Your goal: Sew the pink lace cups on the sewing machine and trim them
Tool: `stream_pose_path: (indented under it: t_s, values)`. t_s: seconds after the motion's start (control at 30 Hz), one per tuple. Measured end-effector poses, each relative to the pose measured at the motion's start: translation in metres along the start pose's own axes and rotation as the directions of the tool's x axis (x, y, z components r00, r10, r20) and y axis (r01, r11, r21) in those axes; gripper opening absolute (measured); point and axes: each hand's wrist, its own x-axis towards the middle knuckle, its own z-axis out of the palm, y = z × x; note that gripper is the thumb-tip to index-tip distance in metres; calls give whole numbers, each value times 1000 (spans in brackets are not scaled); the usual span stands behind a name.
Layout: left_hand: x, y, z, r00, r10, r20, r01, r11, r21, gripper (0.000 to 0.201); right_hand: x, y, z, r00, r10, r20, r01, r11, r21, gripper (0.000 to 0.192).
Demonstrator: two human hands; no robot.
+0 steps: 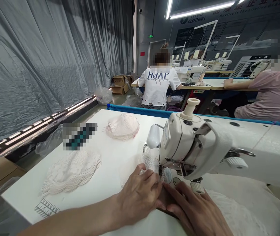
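A white sewing machine [179, 144] stands in front of me, its needle area partly hidden by its head and my fingers. My left hand [142, 190] is curled beside the presser foot, with its fingers closed on a piece of white lace fabric [150, 161]. Close against it, right of the needle area, my right hand [194, 206] has its thumb and fingers drawn together; what lies between them is hidden. Pale lace fabric [238, 206] is spread under the machine arm, to the right of my right hand.
A stack of scalloped lace pieces [72, 172] lies on the white table [110, 157], with a pale fabric bundle [123, 125] farther back. A blurred dark object [81, 136] is near the left edge. Two people sit ahead at another sewing table [215, 86]. Cardboard boxes [119, 84] stand by the curtain.
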Motion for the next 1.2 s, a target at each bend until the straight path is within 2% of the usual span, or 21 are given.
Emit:
stream_pose_path:
  t_s: [0.27,0.53,0.77,0.9,1.0,1.07,1.1,1.17,1.2]
  values:
    - [-1,1,1,996,35,-83,-32,999,33,19,-2,-1,-3,1000,5,11,-5,999,42,36]
    - [0,-11,7,999,-34,-11,35,996,80,22,-2,-1,0,1000,3,-19,-3,1000,31,38]
    - [4,-14,6,998,-53,27,51,996,79,25,1,-4,-2,997,64,-31,-63,997,33,35]
    - [-9,4,7,998,-39,-47,41,998,47,25,2,-8,-4,979,200,-27,-199,979,52,31]
    - [-31,30,10,993,92,-68,-96,993,-64,22,3,-14,-8,959,283,30,-285,951,121,29]
    - [-45,44,8,980,197,-41,-201,963,-182,12,3,-18,-12,949,302,87,-313,930,190,27]
    - [-49,47,4,976,214,-29,-215,948,-236,10,3,-20,-14,946,301,118,-321,916,241,26]
    - [-50,45,-6,993,118,11,-109,947,-301,13,2,-23,-16,939,301,165,-342,869,358,22]
    - [-47,40,-12,1000,1,20,5,953,-302,16,2,-23,-17,935,301,187,-353,840,413,21]
